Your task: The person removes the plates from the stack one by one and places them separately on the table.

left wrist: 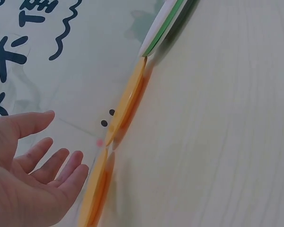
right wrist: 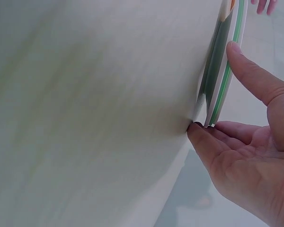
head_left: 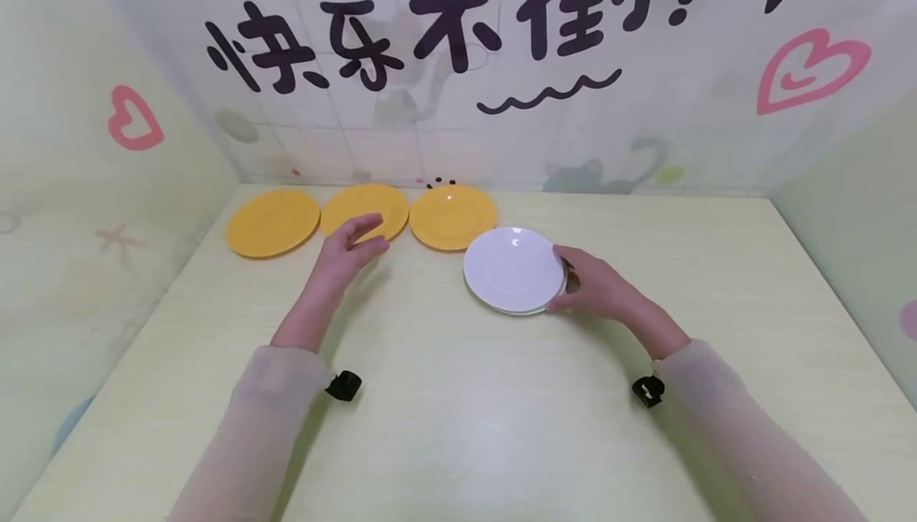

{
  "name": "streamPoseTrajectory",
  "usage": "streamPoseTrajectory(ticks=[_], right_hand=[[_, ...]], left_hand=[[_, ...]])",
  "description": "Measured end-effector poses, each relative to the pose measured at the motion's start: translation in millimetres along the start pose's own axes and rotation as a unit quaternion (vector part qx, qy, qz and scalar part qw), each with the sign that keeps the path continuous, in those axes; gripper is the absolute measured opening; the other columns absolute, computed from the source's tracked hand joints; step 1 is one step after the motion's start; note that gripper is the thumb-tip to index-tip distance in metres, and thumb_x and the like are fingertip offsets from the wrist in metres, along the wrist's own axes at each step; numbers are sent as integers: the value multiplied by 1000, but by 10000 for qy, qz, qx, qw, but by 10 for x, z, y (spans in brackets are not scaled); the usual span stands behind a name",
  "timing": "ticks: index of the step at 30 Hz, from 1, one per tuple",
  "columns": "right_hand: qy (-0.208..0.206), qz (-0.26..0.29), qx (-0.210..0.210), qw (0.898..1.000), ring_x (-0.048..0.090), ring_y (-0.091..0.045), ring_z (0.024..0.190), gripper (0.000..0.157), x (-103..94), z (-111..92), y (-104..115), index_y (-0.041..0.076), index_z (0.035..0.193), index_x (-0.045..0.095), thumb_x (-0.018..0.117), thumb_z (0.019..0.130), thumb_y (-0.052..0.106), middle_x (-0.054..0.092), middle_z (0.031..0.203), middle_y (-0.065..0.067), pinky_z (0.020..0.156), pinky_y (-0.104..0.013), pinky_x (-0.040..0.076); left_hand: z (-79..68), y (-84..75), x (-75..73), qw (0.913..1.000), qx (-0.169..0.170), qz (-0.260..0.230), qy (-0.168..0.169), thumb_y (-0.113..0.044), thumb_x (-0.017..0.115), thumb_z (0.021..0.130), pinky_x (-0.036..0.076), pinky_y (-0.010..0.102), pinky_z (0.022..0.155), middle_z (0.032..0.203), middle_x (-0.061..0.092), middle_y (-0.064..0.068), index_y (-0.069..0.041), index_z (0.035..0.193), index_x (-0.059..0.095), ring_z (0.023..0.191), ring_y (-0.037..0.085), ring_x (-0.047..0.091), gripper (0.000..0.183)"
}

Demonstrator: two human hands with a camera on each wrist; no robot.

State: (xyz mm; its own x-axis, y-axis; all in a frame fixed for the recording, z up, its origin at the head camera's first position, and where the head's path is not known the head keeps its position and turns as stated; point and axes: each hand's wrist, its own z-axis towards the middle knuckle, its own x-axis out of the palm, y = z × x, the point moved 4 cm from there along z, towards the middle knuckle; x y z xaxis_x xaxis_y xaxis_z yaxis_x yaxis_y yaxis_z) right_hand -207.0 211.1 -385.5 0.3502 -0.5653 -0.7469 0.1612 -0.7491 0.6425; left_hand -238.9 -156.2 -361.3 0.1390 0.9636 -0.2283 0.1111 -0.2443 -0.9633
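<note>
The right hand (head_left: 600, 290) grips the right rim of a stack of round, glossy white plates (head_left: 510, 269) with a green layer showing; whether the stack touches the pale wood-look counter (head_left: 466, 418) is hard to tell. Left of the stack, the left hand (head_left: 341, 257), fingers loosely bent and apart, hovers near three round yellow plates (head_left: 453, 221) in a row

Pale table (head_left: 466, 426), three yellow plates (head_left: 273, 223)
</note>
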Motion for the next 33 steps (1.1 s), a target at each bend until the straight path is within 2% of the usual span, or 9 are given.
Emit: streamPoseTrajectory(ticks=[8, 14, 19, 27, 33], right_hand=[[59, 77, 53, 9999, 32, -45, 145, 96, 10, 3, -6, -9, 153, 23, 82, 83, 20, 29, 158, -29, 121, -56, 31], [67, 68, 64, 9999, 33, -45, 145, 96, 7, 4, 3, -10, 153, 23, 82, 83, 20, 29, 158, -30, 120, -56, 33], [70, 63, 68, 9999, 33, -45, 145, 97, -5, 4, 3, -10, 153, 23, 82, 83, 21, 29, 158, -30, 120, -56, 33], [73, 109, 41, 9999, 33, -46, 144, 97, 4, -2, 9, -11, 152, 23, 82, 83, 21, 28, 158, -30, 120, -56, 33], [78, 107, 32, 9999, 33, -46, 144, 96, 1, -12, 34, -11, 152, 23, 82, 83, 20, 29, 157, -31, 120, -56, 32]], left_hand=[[28, 12, 208, 9994, 58, -188, 278, -8, 59, 99, 39, 43, 119, 159, 39, 13, -6, 153, 34, 139, 33, 48, 60], [27, 45, 369, 9985, -104, -216, 495, -9, 62, 98, 41, 44, 118, 157, 42, 11, -13, 156, 29, 138, 33, 49, 68], [40, 67, 487, 9981, -110, -147, 585, -9, 65, 96, 43, 44, 117, 155, 44, 10, -17, 157, 29, 136, 33, 52, 71], [71, 101, 654, 9963, -108, -205, 830, -5, 65, 95, 45, 44, 115, 154, 45, 15, -12, 155, 31, 136, 34, 52, 69], [51, 106, 771, 9949, -145, -22, 999, -7, 65, 96, 46, 43, 114, 153, 47, 15, -11, 154, 33, 135, 35, 52, 67]])
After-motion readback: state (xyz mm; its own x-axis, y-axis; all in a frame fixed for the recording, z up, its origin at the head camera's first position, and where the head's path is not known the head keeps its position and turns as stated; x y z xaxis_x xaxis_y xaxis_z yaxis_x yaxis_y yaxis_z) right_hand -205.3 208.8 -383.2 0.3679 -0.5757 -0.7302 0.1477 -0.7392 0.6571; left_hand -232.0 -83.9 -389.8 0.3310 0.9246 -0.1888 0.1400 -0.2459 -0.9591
